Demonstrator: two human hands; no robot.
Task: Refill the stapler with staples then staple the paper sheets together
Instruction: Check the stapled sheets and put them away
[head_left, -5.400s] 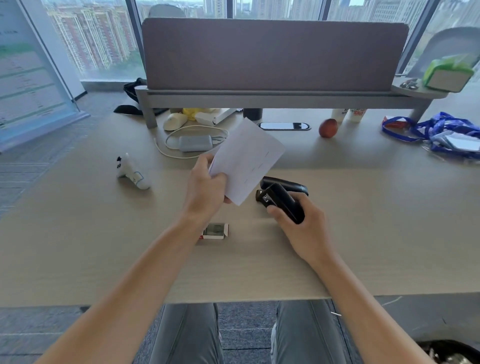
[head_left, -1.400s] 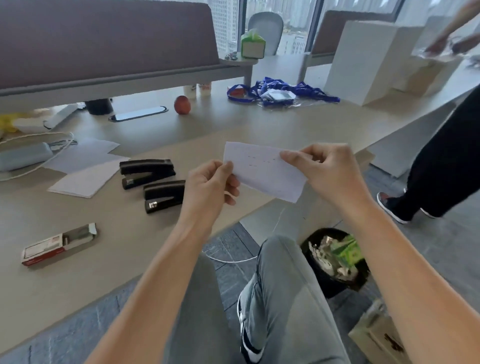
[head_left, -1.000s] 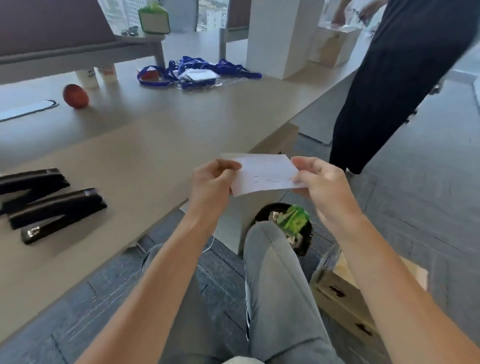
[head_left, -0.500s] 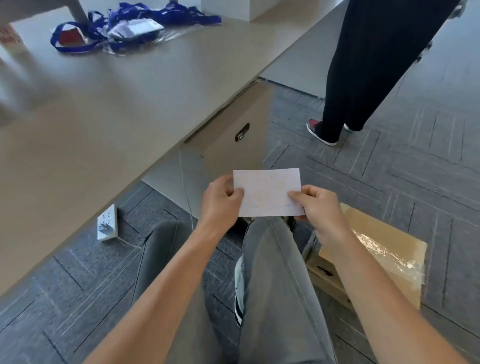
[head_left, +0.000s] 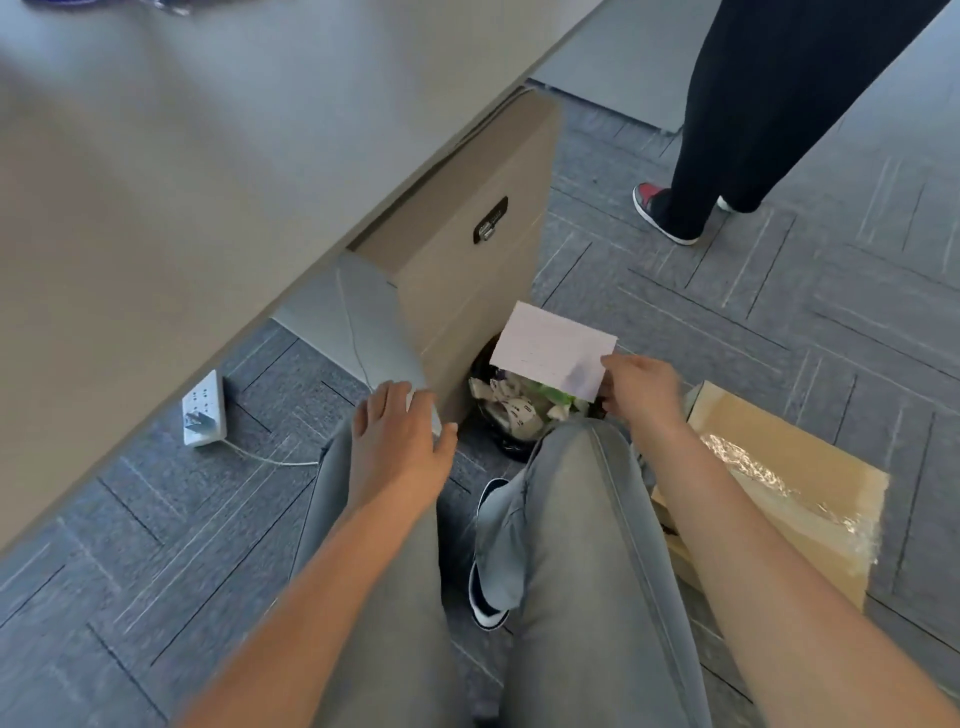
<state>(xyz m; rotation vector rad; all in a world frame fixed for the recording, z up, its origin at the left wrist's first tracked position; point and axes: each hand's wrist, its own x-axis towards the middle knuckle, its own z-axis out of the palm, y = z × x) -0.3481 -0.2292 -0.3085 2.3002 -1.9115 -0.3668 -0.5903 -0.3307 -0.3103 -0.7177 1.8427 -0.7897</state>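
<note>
The white paper sheets (head_left: 553, 351), small and stapled-looking, hang over a black waste bin (head_left: 511, 415) full of crumpled paper beside my knee. My right hand (head_left: 641, 389) pinches their lower right corner. My left hand (head_left: 400, 441) holds nothing, its fingers spread above my left thigh. No stapler or staple box is in view; the desk top (head_left: 171, 171) fills the upper left.
A beige drawer cabinet (head_left: 467, 249) stands under the desk just behind the bin. A white power strip (head_left: 204, 408) with its cable lies on the carpet at left. A cardboard box (head_left: 779, 478) sits at right. Another person's legs (head_left: 737, 119) stand at upper right.
My view has swung from the desk down to the floor. My left hand has let go of the sheets, and my right hand alone has carried them over the waste bin.
</note>
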